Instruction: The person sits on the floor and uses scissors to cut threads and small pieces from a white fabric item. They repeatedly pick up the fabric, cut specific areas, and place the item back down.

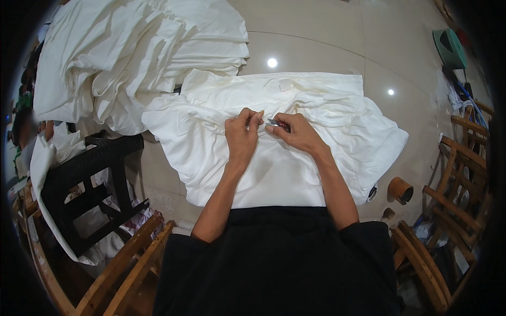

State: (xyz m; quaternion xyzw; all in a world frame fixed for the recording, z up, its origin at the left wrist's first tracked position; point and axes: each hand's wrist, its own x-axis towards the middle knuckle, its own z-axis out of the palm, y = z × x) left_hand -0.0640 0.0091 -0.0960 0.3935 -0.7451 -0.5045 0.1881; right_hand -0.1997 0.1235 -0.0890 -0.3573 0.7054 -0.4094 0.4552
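A large white cloth (279,181) lies bunched across my lap and spreads forward in loose folds. Over its middle, my left hand (242,134) is closed in a pinch; whatever sits between thumb and fingers is too small to make out. Just to the right, my right hand (303,134) grips a small cutter (278,124) with a pointed grey metal tip and a dark red handle. The tip points at the left fingertips, a short gap away. Folds hide part of the cloth between the hands.
Heaped white cloths (142,47) fill the far left. A black plastic stool (95,184) stands at the left, near wooden bars (126,263). At the right are a brown cylinder (400,190), wooden frames (458,179) and a green object (449,48). Another person (23,131) shows at the left edge.
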